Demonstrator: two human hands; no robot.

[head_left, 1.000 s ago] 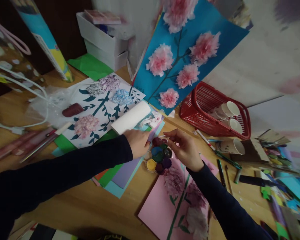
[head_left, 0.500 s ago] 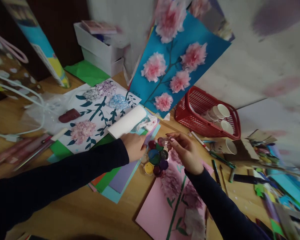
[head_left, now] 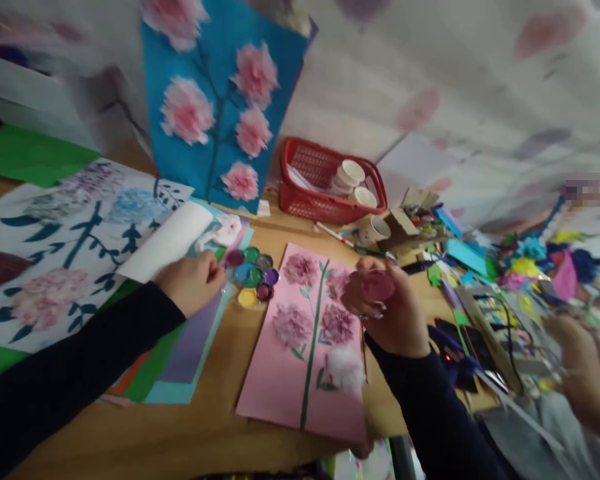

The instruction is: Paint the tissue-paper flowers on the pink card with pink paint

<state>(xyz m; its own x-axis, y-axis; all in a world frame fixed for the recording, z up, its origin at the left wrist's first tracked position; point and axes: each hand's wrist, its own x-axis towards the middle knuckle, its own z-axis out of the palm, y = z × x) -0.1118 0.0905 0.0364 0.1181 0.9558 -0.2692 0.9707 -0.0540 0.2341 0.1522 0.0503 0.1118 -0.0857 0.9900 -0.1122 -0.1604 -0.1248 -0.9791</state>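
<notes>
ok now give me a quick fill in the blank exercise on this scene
The standing sheet with pink flowers is ____.
Some paper cups sit in a red ____.
The paint pots lie between the left hand and the flat sheet coloured ____.
The ____ hand holds a small pinkish container.

blue; basket; pink; right

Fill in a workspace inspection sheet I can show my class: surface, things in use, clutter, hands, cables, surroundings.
Surface: wooden table, bare along the near edge.
Things: pink sheet with flowers and green stem; paint pots clustered beside it.
Clutter: white roll over papers at left; red basket holding paper cups; craft scraps at right.
Hands: right hand holds a small round pink thing; left hand curled near the pots, contents hidden.
Cables: dark cord at right; its ends unclear.
Surroundings: another person's hand, blurred; patterned wall behind.
</notes>
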